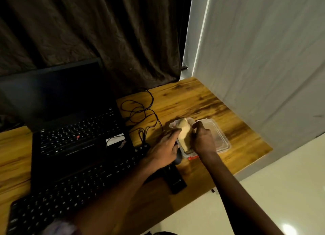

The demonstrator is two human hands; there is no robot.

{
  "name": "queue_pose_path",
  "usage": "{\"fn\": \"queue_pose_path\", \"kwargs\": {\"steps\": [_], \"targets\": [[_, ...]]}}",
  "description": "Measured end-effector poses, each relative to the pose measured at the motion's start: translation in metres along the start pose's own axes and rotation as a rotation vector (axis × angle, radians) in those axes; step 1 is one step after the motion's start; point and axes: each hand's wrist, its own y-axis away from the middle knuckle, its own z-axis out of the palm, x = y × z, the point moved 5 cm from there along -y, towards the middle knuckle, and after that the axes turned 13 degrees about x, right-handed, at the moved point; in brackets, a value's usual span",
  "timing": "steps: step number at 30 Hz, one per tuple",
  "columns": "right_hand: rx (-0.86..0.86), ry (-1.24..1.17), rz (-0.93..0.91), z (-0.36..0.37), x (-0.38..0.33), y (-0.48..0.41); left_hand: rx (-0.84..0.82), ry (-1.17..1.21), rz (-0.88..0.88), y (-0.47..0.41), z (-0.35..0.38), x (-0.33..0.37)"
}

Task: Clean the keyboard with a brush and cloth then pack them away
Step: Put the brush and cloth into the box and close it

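The folded yellow cloth stands on edge in the left part of a clear plastic container, held between both hands. The left hand presses fairly straight fingers against its left face; the right hand curls round its right side. The container sits on the wooden desk, just right of the black keyboard, which lies in front of an open laptop. A black cable loops behind

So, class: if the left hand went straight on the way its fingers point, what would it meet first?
The folded cloth: the left hand's fingers seem to touch it now, above the clear container.
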Motion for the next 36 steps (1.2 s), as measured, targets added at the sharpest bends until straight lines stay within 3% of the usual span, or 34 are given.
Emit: {"fn": "queue_pose_path", "kwargs": {"steps": [4, 9, 13, 16, 21, 25, 28, 30, 34, 36], "targets": [[-0.201, 0.261, 0.029, 0.003, -0.002, -0.001, -0.049, -0.181, 0.184, -0.004, 0.010, -0.006], [-0.127, 0.424, -0.034, -0.007, -0.010, 0.004, -0.084, -0.327, 0.295, -0.007, 0.021, -0.007], [0.017, 0.252, -0.221, -0.008, -0.027, -0.002, -0.086, -0.344, 0.314, -0.009, 0.021, -0.002], [-0.088, 0.273, -0.337, 0.007, -0.028, -0.005, -0.110, -0.338, 0.301, -0.006, 0.023, -0.002], [-0.239, 0.324, -0.250, 0.028, -0.010, -0.007, -0.117, -0.387, 0.296, -0.003, 0.024, -0.004], [-0.174, 0.272, -0.202, 0.032, -0.003, -0.010, -0.098, -0.413, 0.298, -0.002, 0.024, -0.004], [-0.199, 0.302, -0.219, 0.031, -0.004, -0.009, -0.107, -0.277, 0.247, -0.004, 0.025, -0.003], [-0.187, 0.279, -0.221, 0.021, -0.008, -0.006, -0.050, -0.161, 0.222, -0.004, 0.020, -0.002], [0.127, 0.097, -0.351, -0.025, -0.036, 0.036, 0.172, -0.048, 0.146, -0.004, -0.003, -0.016], [0.072, 0.074, -0.330, -0.032, -0.043, 0.071, 0.251, -0.057, 0.104, 0.000, -0.012, -0.025]]}}
